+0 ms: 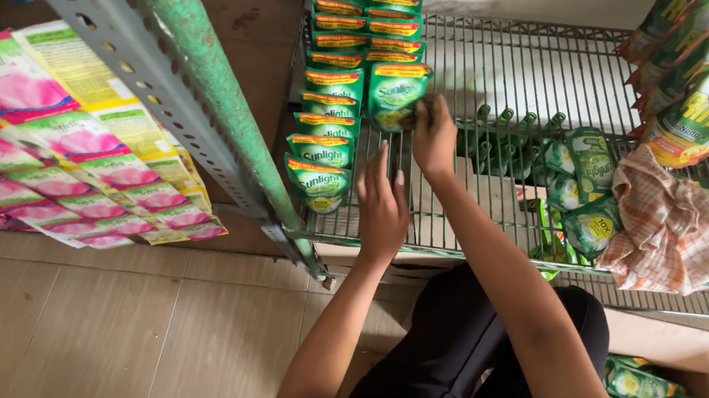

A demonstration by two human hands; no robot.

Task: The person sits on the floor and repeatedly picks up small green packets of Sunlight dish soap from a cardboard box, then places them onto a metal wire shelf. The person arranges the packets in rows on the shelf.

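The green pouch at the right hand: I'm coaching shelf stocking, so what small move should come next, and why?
Probably settle the green pouch down onto the wire shelf at the front of the right-hand row. The right hand holds it there by its lower edge, tilted off line with the pouches behind, and that row ends well short of the left row. The left hand lies flat beside it.

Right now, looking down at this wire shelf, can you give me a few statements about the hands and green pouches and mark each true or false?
1. The right hand grips a green soap pouch on the wire shelf. True.
2. The left hand holds the checked cloth. False: it rests bare on the shelf wires.
3. The cardboard box on the floor holds more green pouches. True.
4. The pouch rows lie on the shelf's right half. False: on its left.
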